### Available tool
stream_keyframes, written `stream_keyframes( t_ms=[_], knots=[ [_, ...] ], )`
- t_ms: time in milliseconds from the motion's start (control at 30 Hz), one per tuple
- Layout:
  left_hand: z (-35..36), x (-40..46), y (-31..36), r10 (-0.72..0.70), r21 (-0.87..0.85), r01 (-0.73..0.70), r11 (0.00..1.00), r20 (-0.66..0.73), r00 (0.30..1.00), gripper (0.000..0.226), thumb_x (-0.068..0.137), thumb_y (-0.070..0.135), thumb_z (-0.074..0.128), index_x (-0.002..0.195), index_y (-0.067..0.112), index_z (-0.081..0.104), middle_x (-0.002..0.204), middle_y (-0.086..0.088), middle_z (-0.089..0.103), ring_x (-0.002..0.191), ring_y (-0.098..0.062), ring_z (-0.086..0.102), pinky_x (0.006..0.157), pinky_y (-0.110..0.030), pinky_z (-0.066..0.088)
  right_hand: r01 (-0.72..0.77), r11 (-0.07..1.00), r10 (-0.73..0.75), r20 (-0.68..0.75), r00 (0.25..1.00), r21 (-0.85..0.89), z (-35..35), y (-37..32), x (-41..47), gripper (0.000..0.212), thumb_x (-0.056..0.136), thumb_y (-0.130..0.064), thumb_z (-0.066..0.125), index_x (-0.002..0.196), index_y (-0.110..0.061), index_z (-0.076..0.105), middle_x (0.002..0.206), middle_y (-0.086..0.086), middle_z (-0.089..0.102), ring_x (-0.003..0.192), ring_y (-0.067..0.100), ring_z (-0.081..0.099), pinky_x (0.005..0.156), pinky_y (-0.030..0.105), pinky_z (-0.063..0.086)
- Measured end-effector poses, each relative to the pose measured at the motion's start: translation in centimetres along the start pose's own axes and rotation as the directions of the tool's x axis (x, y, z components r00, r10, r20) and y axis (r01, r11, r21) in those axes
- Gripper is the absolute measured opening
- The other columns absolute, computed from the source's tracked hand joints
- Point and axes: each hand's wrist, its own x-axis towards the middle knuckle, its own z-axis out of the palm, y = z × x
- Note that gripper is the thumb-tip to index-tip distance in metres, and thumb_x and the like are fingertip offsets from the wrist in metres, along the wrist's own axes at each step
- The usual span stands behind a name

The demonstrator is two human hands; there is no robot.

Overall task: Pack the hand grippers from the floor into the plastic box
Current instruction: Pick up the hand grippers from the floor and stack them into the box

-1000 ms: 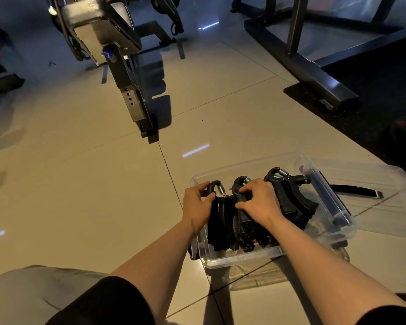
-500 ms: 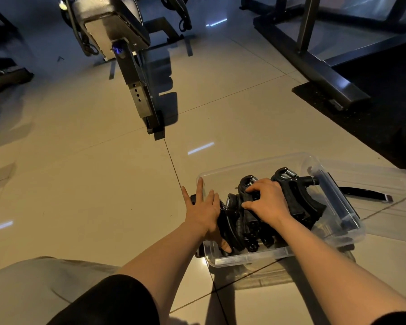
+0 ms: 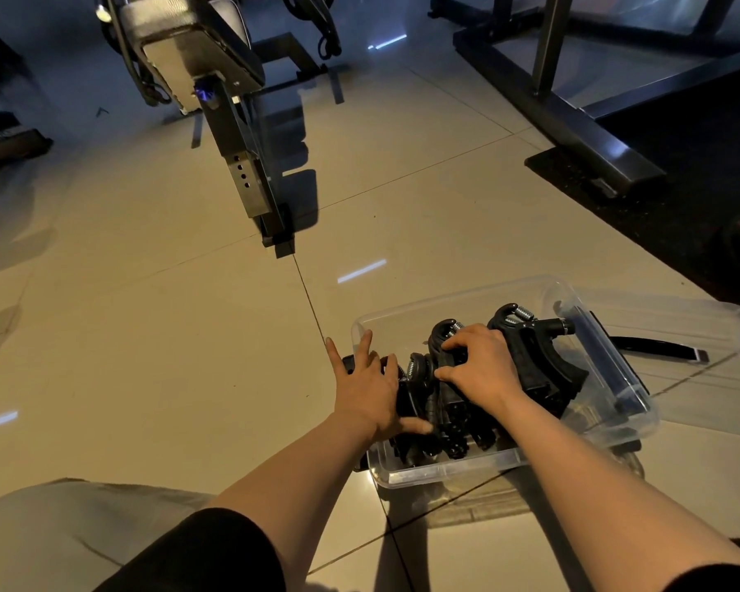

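Lower right of frame: left hand w/ fingers spread, right hand curled on hand grippers; plastic box overfull, so they may spring out.

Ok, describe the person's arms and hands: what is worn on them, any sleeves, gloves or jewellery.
Both forearms are bare. The left hand and right hand wear no gloves, and no rings, watch or bracelet show. Short black sleeves cover the upper arms, ending above the elbows.
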Motion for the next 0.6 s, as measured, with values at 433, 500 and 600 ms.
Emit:
stream_keyframes(
  t_ms=[433, 500, 600],
  knots=[
    [-0.5, 3.2, -0.1, -0.207, -0.423, 0.065, 0.904, -0.300, 0.931, 0.027, 0.086, 0.015, 0.055, 0.109, 0.019, 0.069, 0.102, -0.004, 0.065, 0.123, -0.019, 0.041, 0.116, -0.052, -0.012, 0.018, 0.996, -0.020, 0.017, 1.000, 0.090, 0.1, 1.0, 0.3, 0.048, 0.071, -0.029, 0.080, 0.115, -0.017, 0.065, 0.122, -0.002, 0.053, 0.119, 0.017, 0.037, 0.094, 0.021, 0.030],
    [-0.4, 3.2, -0.3, -0.257, -0.491, 0.058, 0.869, -0.349, 0.901, 0.029, 0.088, 0.012, 0.054, 0.112, 0.018, 0.068, 0.105, -0.004, 0.066, 0.122, -0.019, 0.042, 0.118, -0.048, -0.010, 0.009, 0.996, -0.011, 0.021, 1.000, 0.086, 0.1, 0.9, 0.5, 0.048, 0.070, -0.029, 0.081, 0.114, -0.017, 0.065, 0.121, -0.002, 0.053, 0.119, 0.018, 0.038, 0.094, 0.022, 0.031],
    [-0.3, 3.7, -0.3, -0.305, -0.511, 0.077, 0.856, -0.379, 0.874, 0.031, 0.089, 0.010, 0.053, 0.116, 0.018, 0.067, 0.107, -0.005, 0.066, 0.123, -0.020, 0.042, 0.119, -0.047, -0.007, 0.014, 0.996, -0.015, 0.014, 1.000, 0.088, 0.2, 0.9, 0.5, 0.054, 0.070, -0.031, 0.081, 0.119, -0.017, 0.063, 0.124, -0.002, 0.053, 0.121, 0.018, 0.037, 0.095, 0.022, 0.031]
  ],
)
